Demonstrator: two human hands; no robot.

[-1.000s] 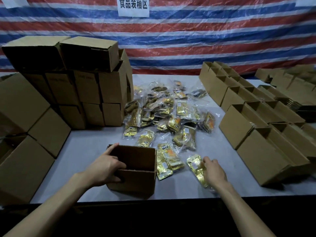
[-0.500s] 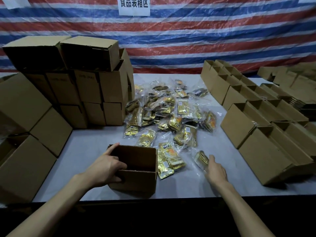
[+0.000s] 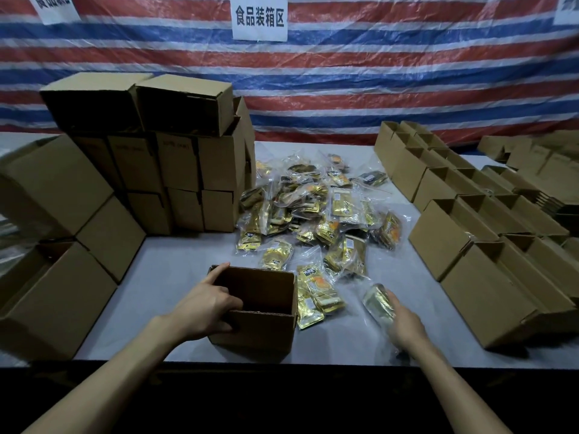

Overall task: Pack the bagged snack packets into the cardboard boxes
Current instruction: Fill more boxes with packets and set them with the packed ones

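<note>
An open cardboard box [image 3: 263,327] stands at the table's near edge. My left hand [image 3: 203,311] grips its left wall, thumb inside, index finger along the rim. My right hand [image 3: 404,324] holds a clear bag of gold snack packets [image 3: 377,303], lifted and tilted just right of the box. Another bagged packet [image 3: 316,292] lies against the box's right side. A heap of several bagged snack packets [image 3: 313,211] covers the middle of the grey table [image 3: 169,267].
Closed boxes are stacked at the left [image 3: 175,151], with bigger ones nearer me [image 3: 56,296]. Rows of open empty boxes [image 3: 488,245] fill the right side. A striped tarp with a paper sign [image 3: 259,17] hangs behind.
My right hand has picked the bag of packets off the table and turned it up toward the box. My left hand has kept its hold on the box.
</note>
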